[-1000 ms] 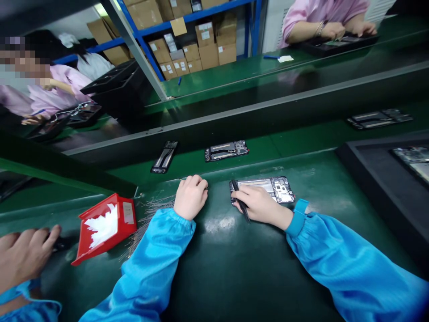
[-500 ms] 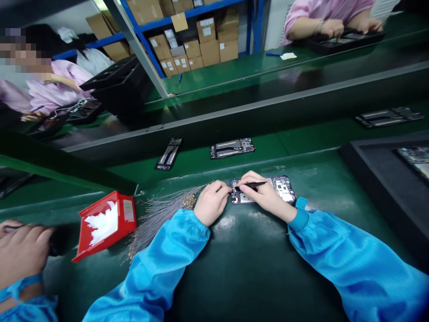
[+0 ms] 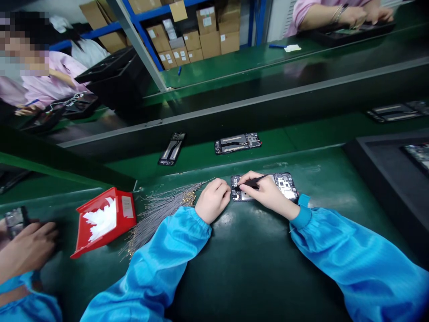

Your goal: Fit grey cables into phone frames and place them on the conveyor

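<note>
An opened phone [image 3: 287, 184] lies flat on the green bench, its bare circuit board showing at the right end. My right hand [image 3: 268, 193] is closed round black tweezers [image 3: 257, 180], with the tips down at the phone's left end. My palm and wrist cover part of the phone's middle. Just left of the phone, my left hand [image 3: 212, 200] rests with its fingers curled together; what they hold, if anything, is hidden. Beside that hand spreads a bundle of thin grey cables [image 3: 161, 210] with gold-coloured ends.
A red bin [image 3: 130, 219] with white paper pieces stands at left, near a co-worker's hand [image 3: 30, 246] holding a phone part. Two opened phones [image 3: 171, 149] lie along the back strip. A black foam tray [image 3: 378, 179] stands at right. Other people work beyond the divider.
The view has shifted slightly. My left fingers have drawn back a little from the phone's edge. The co-worker's hand at left has moved, showing a phone part. My right hand still holds the tweezers.
</note>
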### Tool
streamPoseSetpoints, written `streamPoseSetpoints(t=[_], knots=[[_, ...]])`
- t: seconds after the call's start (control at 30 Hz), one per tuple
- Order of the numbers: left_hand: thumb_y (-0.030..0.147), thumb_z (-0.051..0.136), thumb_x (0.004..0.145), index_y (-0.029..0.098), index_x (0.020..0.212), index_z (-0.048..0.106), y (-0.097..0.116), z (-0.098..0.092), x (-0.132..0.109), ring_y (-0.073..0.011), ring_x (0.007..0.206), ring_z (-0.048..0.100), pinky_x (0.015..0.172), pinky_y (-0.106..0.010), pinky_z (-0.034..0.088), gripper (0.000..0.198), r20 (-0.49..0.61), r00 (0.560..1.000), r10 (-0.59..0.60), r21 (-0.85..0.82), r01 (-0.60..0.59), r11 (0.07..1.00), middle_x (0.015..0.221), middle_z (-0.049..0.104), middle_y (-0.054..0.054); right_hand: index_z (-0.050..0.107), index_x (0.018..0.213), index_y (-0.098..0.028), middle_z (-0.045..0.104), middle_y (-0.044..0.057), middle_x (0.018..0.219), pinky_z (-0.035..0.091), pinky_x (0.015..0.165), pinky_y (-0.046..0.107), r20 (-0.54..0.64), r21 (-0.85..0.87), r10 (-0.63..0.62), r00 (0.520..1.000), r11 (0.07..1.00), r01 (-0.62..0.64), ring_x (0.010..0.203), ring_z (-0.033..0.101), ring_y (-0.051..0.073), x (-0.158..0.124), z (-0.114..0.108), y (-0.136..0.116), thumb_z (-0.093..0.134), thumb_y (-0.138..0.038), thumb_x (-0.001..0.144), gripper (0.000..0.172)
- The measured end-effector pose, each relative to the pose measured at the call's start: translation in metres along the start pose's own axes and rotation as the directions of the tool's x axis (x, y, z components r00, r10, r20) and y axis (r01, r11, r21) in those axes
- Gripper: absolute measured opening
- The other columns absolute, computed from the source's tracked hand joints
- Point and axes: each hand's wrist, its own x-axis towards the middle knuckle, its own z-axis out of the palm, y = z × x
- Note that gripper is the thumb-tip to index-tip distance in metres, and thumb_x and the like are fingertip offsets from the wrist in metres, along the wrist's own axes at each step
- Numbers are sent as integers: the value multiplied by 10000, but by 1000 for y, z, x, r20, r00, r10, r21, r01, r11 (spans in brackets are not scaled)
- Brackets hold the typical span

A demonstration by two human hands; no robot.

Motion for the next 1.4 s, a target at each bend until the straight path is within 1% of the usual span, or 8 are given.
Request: streamPoseSetpoints(t=[0.23, 0.43, 0.5, 0.67, 0.93, 1.1, 1.3, 1.4], knots=[[176, 425, 841, 156, 780, 537, 0, 1, -1, -140, 775, 514, 719, -262, 452, 128, -22, 1000, -4, 22, 4, 1000, 824, 544, -53, 588, 789, -180, 630, 25, 813, 462, 715, 286, -5, 7, 15, 1000, 1000, -15, 790, 592, 159, 1, 0, -1, 530, -216, 778, 69], [190, 400, 858, 157, 811, 545, 0, 3, -4, -166, 782, 503, 694, -302, 400, 155, 45, 999, 4, 238, -15, 971, 850, 556, -58, 587, 784, -179, 625, 23, 801, 464, 703, 283, 0, 8, 19, 1000, 1000, -19, 776, 591, 156, 0, 0, -2, 533, -214, 772, 65], [191, 398, 860, 156, 804, 543, 2, 3, -5, -166, 768, 495, 683, -299, 388, 160, 50, 999, -6, 271, -8, 962, 834, 550, -54, 586, 782, -176, 625, 24, 799, 463, 702, 282, 1, 9, 21, 1000, 1000, -21, 773, 591, 154, 0, 0, -2, 534, -213, 771, 65], [191, 401, 855, 160, 775, 543, 6, 2, -5, -160, 746, 477, 677, -291, 377, 166, 2, 1000, 3, 260, -3, 966, 795, 534, -46, 586, 788, -179, 626, 25, 803, 463, 720, 290, 3, 15, 19, 1000, 1000, -19, 781, 591, 158, 1, 0, -3, 535, -216, 772, 65], [194, 406, 844, 166, 746, 536, 5, 4, -4, -161, 721, 461, 666, -292, 369, 165, 18, 999, -40, 292, 33, 956, 756, 499, -41, 586, 780, -182, 627, 24, 798, 464, 714, 291, 7, 16, 16, 1000, 1000, -16, 779, 591, 160, 1, 0, -2, 537, -215, 769, 60], [198, 394, 850, 169, 734, 535, 6, 4, -4, -161, 693, 444, 653, -289, 362, 185, 19, 1000, -21, 303, 14, 953, 743, 491, -38, 588, 788, -179, 623, 24, 801, 462, 716, 286, 8, 20, 19, 1000, 1000, -19, 779, 590, 156, 2, 0, -1, 538, -217, 771, 66], [194, 403, 845, 165, 734, 528, 5, 3, -3, -165, 726, 450, 663, -294, 353, 169, 10, 999, -33, 292, 29, 956, 756, 491, -39, 586, 779, -178, 623, 23, 792, 464, 700, 282, 13, 15, 20, 1000, 1000, -20, 769, 592, 156, 1, 0, -2, 542, -213, 768, 58], [197, 400, 852, 166, 731, 531, 6, 4, -3, -163, 718, 444, 663, -290, 350, 181, 22, 1000, -5, 296, -2, 955, 748, 493, -37, 587, 782, -177, 625, 23, 797, 464, 708, 281, 7, 8, 13, 1000, 1000, -13, 775, 592, 155, 1, 0, -2, 543, -210, 766, 57]])
